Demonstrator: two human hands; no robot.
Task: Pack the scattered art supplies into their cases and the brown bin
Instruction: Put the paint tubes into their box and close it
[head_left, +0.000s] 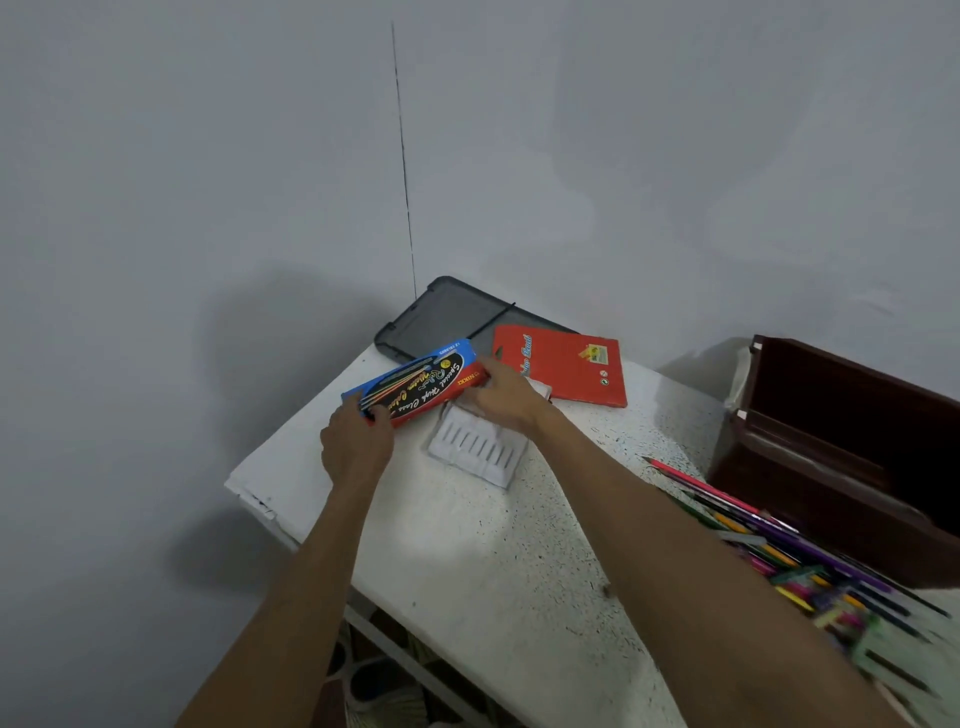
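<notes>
A blue and red watercolour box (418, 383) is held just above the far left of the white table (498, 561). My left hand (354, 444) grips its near end and my right hand (501, 397) grips its far end. Under the box lies a white plastic insert tray (475, 449). A red colour-pencil case (563, 370) lies flat behind my right hand. Several loose coloured pencils and pens (795, 566) are piled at the right of the table. The brown bin (841, 457) stands at the right edge.
A dark grey plastic lid or case (441, 317) leans against the grey wall at the table's back corner. The table's left edge is chipped near my left hand. Below the front edge, a white frame and some objects on the floor are visible.
</notes>
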